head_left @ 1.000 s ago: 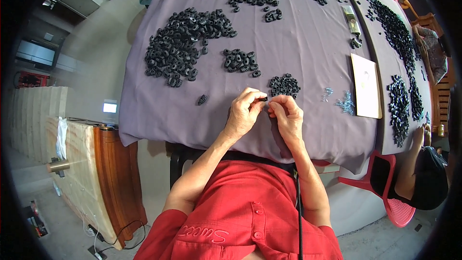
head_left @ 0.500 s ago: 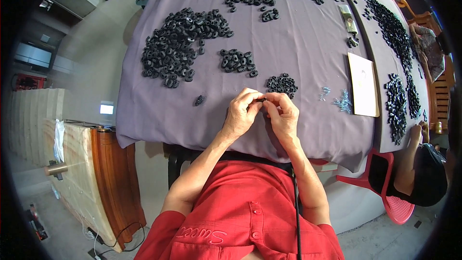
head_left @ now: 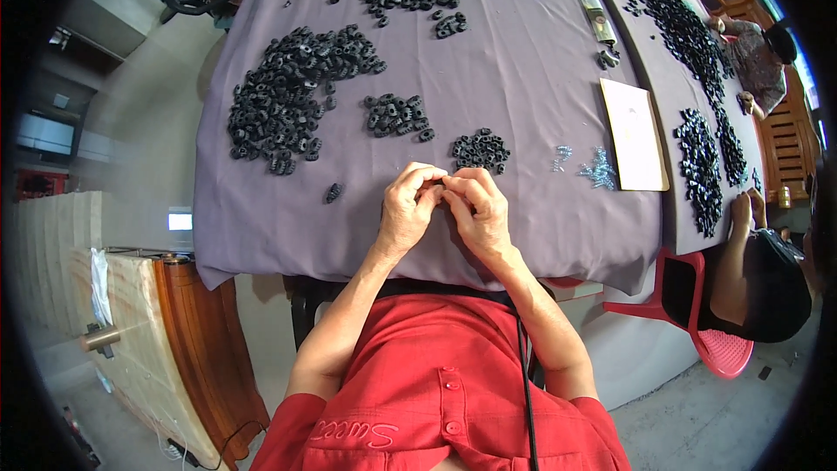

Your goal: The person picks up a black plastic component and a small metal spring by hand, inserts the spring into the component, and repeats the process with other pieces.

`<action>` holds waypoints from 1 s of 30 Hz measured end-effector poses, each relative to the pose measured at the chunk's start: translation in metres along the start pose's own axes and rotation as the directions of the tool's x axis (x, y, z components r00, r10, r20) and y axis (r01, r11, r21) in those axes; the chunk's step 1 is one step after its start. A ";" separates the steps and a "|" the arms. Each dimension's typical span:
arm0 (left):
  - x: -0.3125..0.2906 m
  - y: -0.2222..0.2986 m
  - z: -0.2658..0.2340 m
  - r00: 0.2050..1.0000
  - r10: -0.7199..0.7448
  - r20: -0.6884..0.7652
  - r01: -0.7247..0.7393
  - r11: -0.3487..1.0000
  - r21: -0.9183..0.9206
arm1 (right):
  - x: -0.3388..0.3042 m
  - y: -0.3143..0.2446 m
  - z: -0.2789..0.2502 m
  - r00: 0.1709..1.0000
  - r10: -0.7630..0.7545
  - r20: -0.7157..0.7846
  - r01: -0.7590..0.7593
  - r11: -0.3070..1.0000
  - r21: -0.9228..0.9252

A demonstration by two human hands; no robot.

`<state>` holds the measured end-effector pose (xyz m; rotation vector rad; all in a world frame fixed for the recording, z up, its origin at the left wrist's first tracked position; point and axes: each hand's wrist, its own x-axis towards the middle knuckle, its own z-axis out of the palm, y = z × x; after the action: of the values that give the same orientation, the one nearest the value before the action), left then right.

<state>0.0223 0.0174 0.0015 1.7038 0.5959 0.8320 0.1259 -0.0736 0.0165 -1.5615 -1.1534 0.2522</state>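
honestly, looks like one piece is being worked on and plenty is lying about. the left hand is pinched nearly closed on what seems to be a small dark piece, up over the near part of the cloth-covered desk, mostly covered by fingertips. the right hand is drawn in narrow too, fingertips at the same spot, but i can't tell if it's gripping or just pressing. so i'd call that one unfinished.

for the rest: a tight cluster of black rings sits just beyond the hands, and a chunkier black cluster lies further off to the left. then there's the big black heap, my guess for finished stuff, though nothing proves it. one lone black piece lies left of the hands. pale blue bits sit untouched on the right, beside a light board.
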 end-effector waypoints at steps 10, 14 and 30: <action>0.000 0.004 0.000 0.999 -0.032 0.032 0.033 0.999 -0.019 | -0.008 -0.002 -0.025 1.000 -0.016 -0.014 0.016 0.999 -0.032; -0.001 0.000 -0.001 1.000 -0.013 0.024 0.015 0.999 -0.045 | -0.012 0.002 -0.052 0.993 0.048 -0.110 -0.065 0.985 -0.157; -0.001 -0.001 0.000 0.992 -0.126 0.004 0.125 0.981 -0.150 | 0.015 0.028 -0.049 0.994 0.028 -0.101 -0.069 0.902 -0.426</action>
<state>0.0213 0.0166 0.0004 1.5118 0.6219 0.7725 0.1820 -0.0898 0.0160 -1.9680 -1.1477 -0.0500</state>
